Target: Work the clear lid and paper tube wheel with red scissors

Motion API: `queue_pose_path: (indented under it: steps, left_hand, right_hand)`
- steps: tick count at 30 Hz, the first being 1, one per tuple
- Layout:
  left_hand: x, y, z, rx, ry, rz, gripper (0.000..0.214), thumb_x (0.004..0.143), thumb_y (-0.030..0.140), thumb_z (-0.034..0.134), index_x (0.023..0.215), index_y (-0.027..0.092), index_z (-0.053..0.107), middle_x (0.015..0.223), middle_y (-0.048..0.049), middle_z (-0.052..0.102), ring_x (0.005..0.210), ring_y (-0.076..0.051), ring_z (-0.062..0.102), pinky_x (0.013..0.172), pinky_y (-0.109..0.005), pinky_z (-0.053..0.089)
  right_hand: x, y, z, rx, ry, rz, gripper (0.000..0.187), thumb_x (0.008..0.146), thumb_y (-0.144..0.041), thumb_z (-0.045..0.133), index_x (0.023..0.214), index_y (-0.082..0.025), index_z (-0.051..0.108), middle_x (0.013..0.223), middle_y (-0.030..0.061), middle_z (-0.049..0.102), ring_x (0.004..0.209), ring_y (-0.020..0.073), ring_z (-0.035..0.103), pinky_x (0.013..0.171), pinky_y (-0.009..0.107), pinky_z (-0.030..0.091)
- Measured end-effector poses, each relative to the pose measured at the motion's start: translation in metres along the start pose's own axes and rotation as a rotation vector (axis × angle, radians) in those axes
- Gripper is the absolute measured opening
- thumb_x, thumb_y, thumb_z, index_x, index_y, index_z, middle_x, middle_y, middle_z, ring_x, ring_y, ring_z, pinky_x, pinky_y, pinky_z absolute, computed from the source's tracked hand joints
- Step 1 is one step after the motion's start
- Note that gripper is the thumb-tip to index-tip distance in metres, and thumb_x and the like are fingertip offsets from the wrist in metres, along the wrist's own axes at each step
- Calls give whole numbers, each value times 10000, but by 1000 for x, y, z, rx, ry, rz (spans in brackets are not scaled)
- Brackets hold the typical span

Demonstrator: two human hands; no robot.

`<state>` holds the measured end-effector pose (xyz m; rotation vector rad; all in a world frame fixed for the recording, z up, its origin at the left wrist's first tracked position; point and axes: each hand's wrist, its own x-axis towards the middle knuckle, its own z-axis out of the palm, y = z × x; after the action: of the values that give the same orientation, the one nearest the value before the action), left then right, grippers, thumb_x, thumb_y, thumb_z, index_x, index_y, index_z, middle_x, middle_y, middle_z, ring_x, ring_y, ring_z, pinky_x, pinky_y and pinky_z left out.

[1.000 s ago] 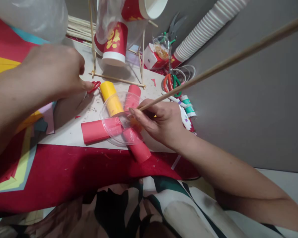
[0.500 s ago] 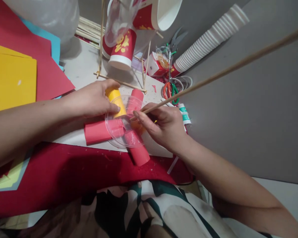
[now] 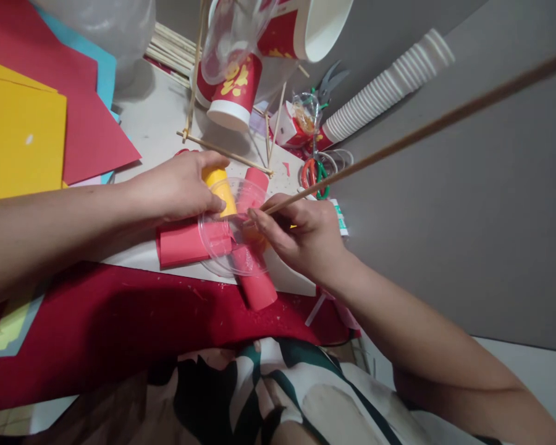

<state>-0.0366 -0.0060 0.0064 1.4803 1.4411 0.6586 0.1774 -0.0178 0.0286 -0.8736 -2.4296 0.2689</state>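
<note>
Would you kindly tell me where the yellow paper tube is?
In the head view, the yellow paper tube is left of centre, held in the left hand, beside the upper red paper tube.

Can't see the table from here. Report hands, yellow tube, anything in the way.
Left hand gripping yellow tube at clear disc. Right hand pinching wooden stick, tip at disc. Stick frame just beyond, may crowd left hand.

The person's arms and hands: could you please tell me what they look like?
The left grip and right grip are ungloved human hands; no ring or watch shows. The left arm and right arm show no sleeves. The clothing is patterned white, black and green.
</note>
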Motion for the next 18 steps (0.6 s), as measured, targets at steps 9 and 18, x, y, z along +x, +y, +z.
queue_pose_path:
  steps: [9, 18]
  left_hand:
    - [0, 1, -2, 32, -9, -2, 858, 648, 197, 753, 1473, 266, 529, 856, -35, 721, 617, -189, 653, 564, -267, 423]
    - [4, -7, 3, -76, -1, 28, 805, 689, 177, 736, 1463, 254, 531, 967, -74, 749, 692, -220, 696, 604, -308, 486]
  right_hand:
    - [-2, 1, 8, 8, 81, 31, 278, 951, -291, 632, 699, -175, 628, 524, -34, 583, 442, 66, 475, 427, 181, 361]
    - [-7, 5, -3, 36, -63, -145, 124, 964, -171, 570, 857, -197, 627, 757, 25, 723, 625, 114, 648, 560, 213, 491]
